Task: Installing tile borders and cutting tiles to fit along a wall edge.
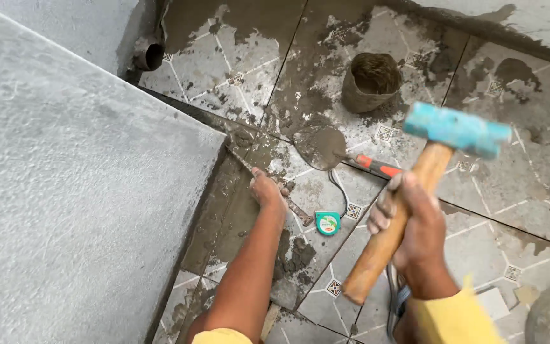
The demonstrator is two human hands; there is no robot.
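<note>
Mortar-smeared tiled floor [510, 210], grey slab [77, 191] tilted at left. Left hand [267, 190] pressed at slab's lower edge on wet mortar, grip unclear, beside a chisel [298, 212]. Tape measure [328, 223] and trowel [326, 148] nearby, bucket [370, 81] beyond. Right hand [415, 229] closed round raised hammer [415, 191].

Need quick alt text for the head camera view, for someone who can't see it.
The right hand raises a blue-headed wooden hammer while the left hand holds a chisel to the mortar bed beside a large grey slab. A trowel, tape measure and mortar-caked cup lie on the patterned tiles.
</note>
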